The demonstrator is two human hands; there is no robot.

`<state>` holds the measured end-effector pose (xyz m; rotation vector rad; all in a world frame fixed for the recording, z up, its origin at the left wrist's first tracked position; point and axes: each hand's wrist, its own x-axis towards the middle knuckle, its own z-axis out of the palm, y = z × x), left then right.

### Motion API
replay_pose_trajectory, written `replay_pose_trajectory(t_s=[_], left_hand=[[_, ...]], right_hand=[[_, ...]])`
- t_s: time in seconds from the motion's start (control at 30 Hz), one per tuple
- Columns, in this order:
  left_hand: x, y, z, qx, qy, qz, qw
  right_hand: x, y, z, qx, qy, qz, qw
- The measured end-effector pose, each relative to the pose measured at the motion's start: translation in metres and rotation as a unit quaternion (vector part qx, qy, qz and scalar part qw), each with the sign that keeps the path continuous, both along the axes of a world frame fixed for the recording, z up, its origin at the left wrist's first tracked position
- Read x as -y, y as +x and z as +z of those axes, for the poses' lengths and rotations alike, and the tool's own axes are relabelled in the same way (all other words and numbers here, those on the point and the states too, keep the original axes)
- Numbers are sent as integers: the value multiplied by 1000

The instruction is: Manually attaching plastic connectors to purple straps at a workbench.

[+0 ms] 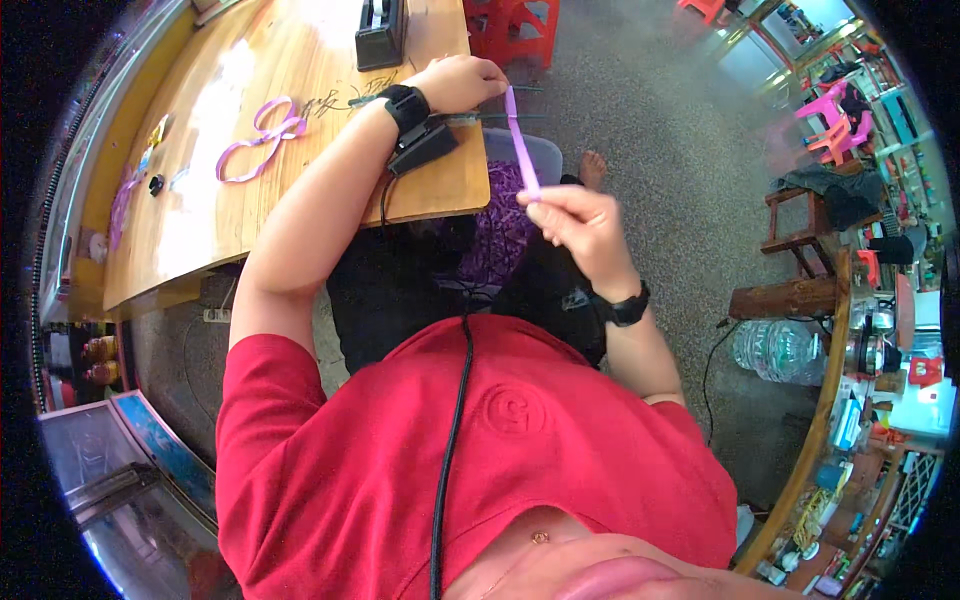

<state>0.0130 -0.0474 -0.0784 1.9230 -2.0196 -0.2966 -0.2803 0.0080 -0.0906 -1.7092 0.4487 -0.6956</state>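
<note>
A narrow purple ribbon stretches between my hands, just beyond the table's right edge. My left hand reaches over the table corner, fingertips closed at the ribbon's upper end. Lower down, my right hand pinches the other end between thumb and fingers. Two thin dark rods stick out from the table edge beside the ribbon. Under my left wrist, a black device with a cable sits at the table corner. Below the ribbon stands a pale plastic tub heaped with purple ribbons.
On the wooden table lie a looped purple ribbon, dark twisted ties and a black tape dispenser. A red stool stands beyond. Rightward are a wooden stool, a large clear bottle and cluttered shelves.
</note>
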Motion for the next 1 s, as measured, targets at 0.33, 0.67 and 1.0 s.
replay_pose_trajectory(t_s=[0.33, 0.67, 1.0], left_hand=[[-2, -1, -1, -13, -55, -20, 998], [-2, 8, 4, -146, -133, 36, 980], [-1, 1, 3, -10, -156, -82, 984]], right_hand=[[124, 97, 49, 97, -61, -52, 992], [159, 138, 3, 0, 27, -89, 996], [174, 133, -24, -56, 107, -40, 992]])
